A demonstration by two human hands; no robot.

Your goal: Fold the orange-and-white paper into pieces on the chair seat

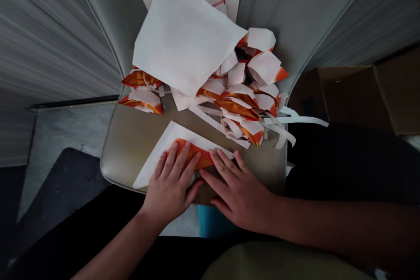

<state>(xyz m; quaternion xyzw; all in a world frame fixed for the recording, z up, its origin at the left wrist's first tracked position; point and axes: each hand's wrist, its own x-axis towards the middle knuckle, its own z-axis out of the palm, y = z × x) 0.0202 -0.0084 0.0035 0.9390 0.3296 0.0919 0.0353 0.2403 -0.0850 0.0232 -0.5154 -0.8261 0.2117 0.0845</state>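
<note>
A white sheet of paper with an orange and gold patch lies partly folded near the front of the chair seat. My left hand rests flat on its left part, fingers stretched over the orange patch. On the right side of the same paper, my right hand lies with its fingers spread and pointing up and left. Both palms cover the paper's lower edge, so that edge is partly hidden. Just beyond, folded white and orange paper pieces are heaped on the seat.
A large white sheet covers part of the heap. Paper strips stick out past the seat's right edge. The grey chair carries everything. A cardboard box stands at the right, and something blue shows below the seat.
</note>
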